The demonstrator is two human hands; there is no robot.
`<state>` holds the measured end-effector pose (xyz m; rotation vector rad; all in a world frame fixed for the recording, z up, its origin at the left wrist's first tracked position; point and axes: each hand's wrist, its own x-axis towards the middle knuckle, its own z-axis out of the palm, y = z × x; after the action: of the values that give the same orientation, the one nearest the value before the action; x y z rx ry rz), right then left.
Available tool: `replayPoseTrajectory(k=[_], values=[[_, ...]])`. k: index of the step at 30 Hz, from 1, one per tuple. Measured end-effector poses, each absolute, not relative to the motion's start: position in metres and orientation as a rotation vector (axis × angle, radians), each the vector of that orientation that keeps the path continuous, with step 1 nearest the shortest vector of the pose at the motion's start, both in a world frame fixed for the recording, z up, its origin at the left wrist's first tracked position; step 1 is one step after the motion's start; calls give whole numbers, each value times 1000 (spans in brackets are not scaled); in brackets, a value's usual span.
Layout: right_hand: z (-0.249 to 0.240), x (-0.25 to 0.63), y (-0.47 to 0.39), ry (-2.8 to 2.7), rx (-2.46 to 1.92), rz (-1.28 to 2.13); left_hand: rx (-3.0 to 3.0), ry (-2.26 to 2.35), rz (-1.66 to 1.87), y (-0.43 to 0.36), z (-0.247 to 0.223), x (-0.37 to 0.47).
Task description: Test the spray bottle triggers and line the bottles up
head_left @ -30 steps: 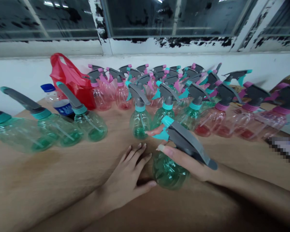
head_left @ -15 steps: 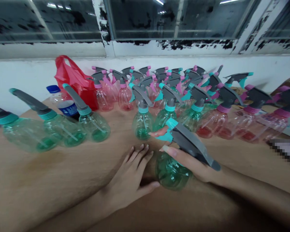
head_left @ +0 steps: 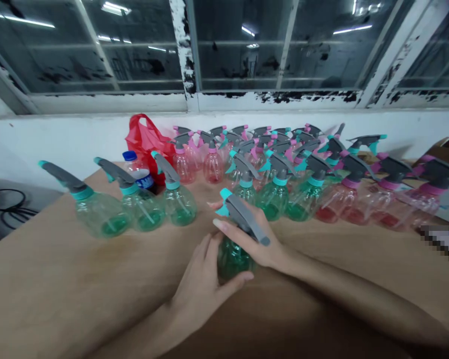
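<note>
A green spray bottle point(head_left: 235, 260) with a grey and turquoise spray head stands at the near middle of the table. My right hand point(head_left: 265, 244) is wrapped around its neck, just under the trigger head, with thumb and index finger towards the left. Low on the bottle's left side, my left hand point(head_left: 200, 281) cups the clear body between fingers and thumb. Its far fingertips are hidden behind the bottle. Just beyond my hands, another green spray bottle point(head_left: 273, 202) is in a row with similar ones.
Three green spray bottles point(head_left: 180, 205) stand at the left. Several pink ones point(head_left: 335, 202) fill the right and back. Behind on the left are a red plastic bag point(head_left: 147, 142) and a blue-capped drink bottle point(head_left: 134, 167). A pixelated flat object point(head_left: 443, 242) lies at the right edge.
The held spray bottle has shifted left, into my left hand. That hand was flat on the table and now curls around the bottle's body. The view has tilted up and turned left.
</note>
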<state>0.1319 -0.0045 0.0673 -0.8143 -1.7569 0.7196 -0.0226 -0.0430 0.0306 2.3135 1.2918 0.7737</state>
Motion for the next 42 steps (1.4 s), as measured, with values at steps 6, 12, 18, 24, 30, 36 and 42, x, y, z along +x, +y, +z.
replayPoseTrajectory(k=[6, 12, 18, 24, 30, 36, 42], values=[[78, 109, 19, -1944, -861, 490, 2512, 1516, 914, -22, 32, -53], [111, 149, 22, -2194, -1032, 311, 2696, 1710, 704, -3, 52, -52], [146, 175, 34, -1984, -1330, -276, 2685, 1908, 626, 16, 68, -40], [143, 163, 53, -2096, -1838, -460, 2757, 1969, 577, 35, 75, -33], [130, 161, 62, -2117, -1885, -465, 2792, 2020, 553, 45, 78, -31], [126, 167, 56, -2105, -1833, -501, 2848, 2089, 532, 16, 79, -22], [130, 178, 30, -2148, -1782, -470, 2831, 1733, 771, -21, 64, -10]])
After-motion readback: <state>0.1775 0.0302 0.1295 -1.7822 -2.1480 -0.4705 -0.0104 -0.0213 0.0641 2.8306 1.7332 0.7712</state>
